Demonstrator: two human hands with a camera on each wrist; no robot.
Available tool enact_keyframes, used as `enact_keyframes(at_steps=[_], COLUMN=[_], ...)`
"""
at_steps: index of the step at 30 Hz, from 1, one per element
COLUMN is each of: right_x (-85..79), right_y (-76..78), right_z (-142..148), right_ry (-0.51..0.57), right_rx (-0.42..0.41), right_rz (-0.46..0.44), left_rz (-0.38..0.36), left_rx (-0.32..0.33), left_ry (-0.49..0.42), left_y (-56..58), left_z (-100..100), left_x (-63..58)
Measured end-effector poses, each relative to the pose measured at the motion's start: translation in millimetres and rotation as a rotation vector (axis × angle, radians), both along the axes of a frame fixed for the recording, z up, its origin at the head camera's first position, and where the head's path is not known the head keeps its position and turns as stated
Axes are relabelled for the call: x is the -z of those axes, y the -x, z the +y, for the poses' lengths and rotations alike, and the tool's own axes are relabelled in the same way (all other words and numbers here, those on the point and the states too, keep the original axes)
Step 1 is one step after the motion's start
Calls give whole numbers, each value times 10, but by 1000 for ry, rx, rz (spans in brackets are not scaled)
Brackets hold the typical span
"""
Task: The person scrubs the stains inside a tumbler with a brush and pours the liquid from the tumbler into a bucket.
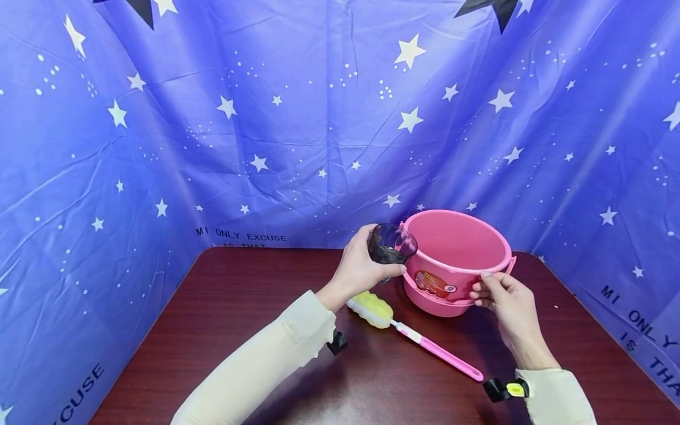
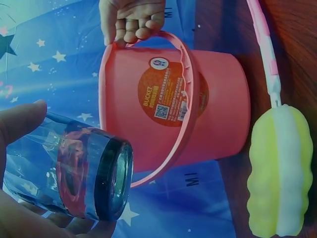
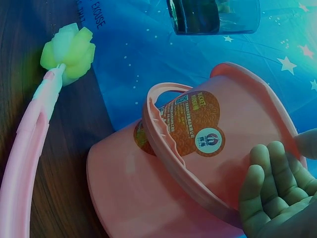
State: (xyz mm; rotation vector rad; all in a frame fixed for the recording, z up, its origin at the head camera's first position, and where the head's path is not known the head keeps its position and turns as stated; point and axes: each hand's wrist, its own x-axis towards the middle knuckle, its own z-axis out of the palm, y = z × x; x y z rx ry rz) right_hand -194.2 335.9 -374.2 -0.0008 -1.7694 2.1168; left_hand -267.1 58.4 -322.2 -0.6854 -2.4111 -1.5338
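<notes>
My left hand (image 1: 355,262) holds a dark, see-through glass cup (image 1: 392,247), thumb on one side and fingers on the other. The cup is tilted beside the left edge of a pink bucket (image 1: 451,236), its base toward the left wrist camera. At the bucket's right front rim is my right hand (image 1: 511,304); its thumb is at the rim and its bent fingers are against the outside wall. The bucket stands upright, its pink handle (image 3: 166,144) folded down across the labelled front. Inside the bucket, the lower part is hidden in the head view.
A sponge bottle brush (image 1: 443,354) lies on the dark red wooden table (image 1: 212,330) in front of the bucket, its yellow and white head (image 2: 280,171) below my left hand. Blue star-printed cloth (image 1: 297,136) surrounds the table's back and sides.
</notes>
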Motion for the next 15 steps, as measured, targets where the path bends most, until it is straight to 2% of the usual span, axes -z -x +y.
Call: enact_keyframes(at_steps=[9, 15], right_x=[2, 4], right_y=[3, 6], right_z=[-5, -5], right_ry=[8, 12], right_rx=[-4, -8], right_rz=[2, 6], left_rz=[-35, -25], left_rx=[2, -4], left_ry=[7, 21], left_y=[24, 40], left_z=[79, 126], left_x=[-38, -54])
